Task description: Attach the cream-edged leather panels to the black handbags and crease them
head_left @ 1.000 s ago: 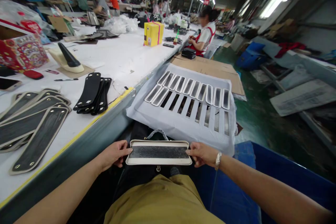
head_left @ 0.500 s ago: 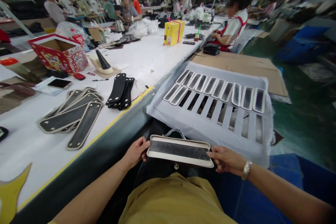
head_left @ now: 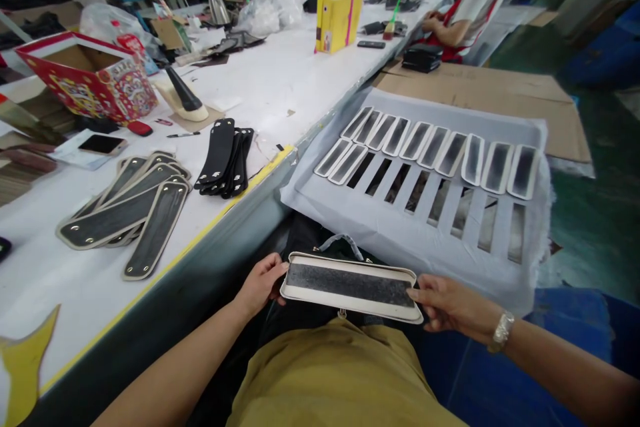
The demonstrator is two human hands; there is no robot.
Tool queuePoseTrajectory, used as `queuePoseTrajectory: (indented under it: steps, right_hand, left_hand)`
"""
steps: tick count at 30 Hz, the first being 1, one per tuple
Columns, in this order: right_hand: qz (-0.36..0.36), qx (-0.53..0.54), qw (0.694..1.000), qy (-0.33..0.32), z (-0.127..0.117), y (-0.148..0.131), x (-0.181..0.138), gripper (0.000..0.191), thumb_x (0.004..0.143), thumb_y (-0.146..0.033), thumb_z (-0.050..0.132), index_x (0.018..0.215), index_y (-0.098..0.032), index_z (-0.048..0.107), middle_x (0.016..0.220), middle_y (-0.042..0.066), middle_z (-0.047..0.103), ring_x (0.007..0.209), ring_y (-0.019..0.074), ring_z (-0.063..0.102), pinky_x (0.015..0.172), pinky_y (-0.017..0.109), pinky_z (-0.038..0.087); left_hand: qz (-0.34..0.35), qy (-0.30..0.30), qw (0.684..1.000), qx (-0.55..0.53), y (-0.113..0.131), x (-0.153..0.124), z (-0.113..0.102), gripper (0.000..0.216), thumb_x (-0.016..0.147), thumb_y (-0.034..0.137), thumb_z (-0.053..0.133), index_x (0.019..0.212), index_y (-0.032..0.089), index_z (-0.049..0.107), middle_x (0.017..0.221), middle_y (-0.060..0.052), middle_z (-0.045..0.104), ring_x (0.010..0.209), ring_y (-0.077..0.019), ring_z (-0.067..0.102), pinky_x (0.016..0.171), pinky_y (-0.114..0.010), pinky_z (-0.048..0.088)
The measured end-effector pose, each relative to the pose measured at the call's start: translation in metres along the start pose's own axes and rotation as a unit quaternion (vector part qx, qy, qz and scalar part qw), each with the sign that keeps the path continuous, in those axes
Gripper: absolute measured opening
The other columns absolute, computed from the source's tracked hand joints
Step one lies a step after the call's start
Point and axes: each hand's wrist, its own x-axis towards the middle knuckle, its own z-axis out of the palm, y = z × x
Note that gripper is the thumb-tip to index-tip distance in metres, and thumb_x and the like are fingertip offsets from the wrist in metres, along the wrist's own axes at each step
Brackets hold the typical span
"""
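Note:
A cream handbag [head_left: 350,285] lies across my lap, its long narrow side facing up with a dark strip along the middle. A looped handle [head_left: 345,240] shows beyond it, and a small metal fitting [head_left: 342,313] at its near edge. At the left end, my left hand [head_left: 263,285] is closed on the bag's corner, thumb on top. My right hand [head_left: 453,303] grips the right end, its thumb resting near the end of the dark strip. The rest of the bag underneath is hidden.
Right of the table [head_left: 270,87], a cloth-covered board [head_left: 310,193] with slots carries several cream-edged dark strips [head_left: 453,153]. On the table are riveted straps [head_left: 155,230], black straps [head_left: 217,153], a red box [head_left: 120,87] and a yellow box [head_left: 337,20]. A co-worker [head_left: 470,20] sits far right.
The view has tilted down slightly, so the table and board appear higher. Both hands keep their hold on the bag's ends, and the bag appears a little farther right.

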Motion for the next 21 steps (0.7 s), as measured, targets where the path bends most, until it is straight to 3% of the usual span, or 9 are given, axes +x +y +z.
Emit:
queuePoseTrajectory:
  steps: [8,15,21]
  right_hand:
    - [-0.022,-0.076,0.997,0.026,-0.001,0.0,0.002,0.055,0.056,-0.061,0.073,0.071,-0.021,0.038,0.046,-0.007,0.051,0.037,0.0073,0.049,0.041,0.021,0.043]
    - [-0.054,-0.067,0.996,0.026,0.001,0.004,-0.002,0.052,0.06,-0.059,0.071,0.071,-0.021,0.038,0.049,-0.008,0.05,0.039,0.0063,0.049,0.045,0.021,0.046]
    - [-0.058,-0.054,0.996,0.03,-0.001,0.007,0.0,0.052,0.059,-0.058,0.073,0.071,-0.021,0.039,0.049,-0.008,0.05,0.04,0.0057,0.05,0.045,0.02,0.047]
  left_hand:
    - [-0.022,0.032,0.999,-0.001,0.007,0.0,0.006,0.039,0.07,0.044,0.066,0.066,0.021,0.034,0.05,0.01,0.043,0.038,-0.007,0.043,0.033,-0.019,0.043]
    - [-0.037,-0.079,0.995,-0.043,0.006,-0.01,-0.014,0.039,0.07,0.043,0.07,0.072,0.02,0.038,0.053,0.009,0.048,0.043,-0.0039,0.044,0.051,-0.022,0.05]
    - [-0.052,-0.119,0.992,-0.009,0.012,-0.006,-0.024,0.036,0.069,0.037,0.071,0.074,0.019,0.04,0.059,0.006,0.055,0.048,-0.0063,0.052,0.058,-0.029,0.054]
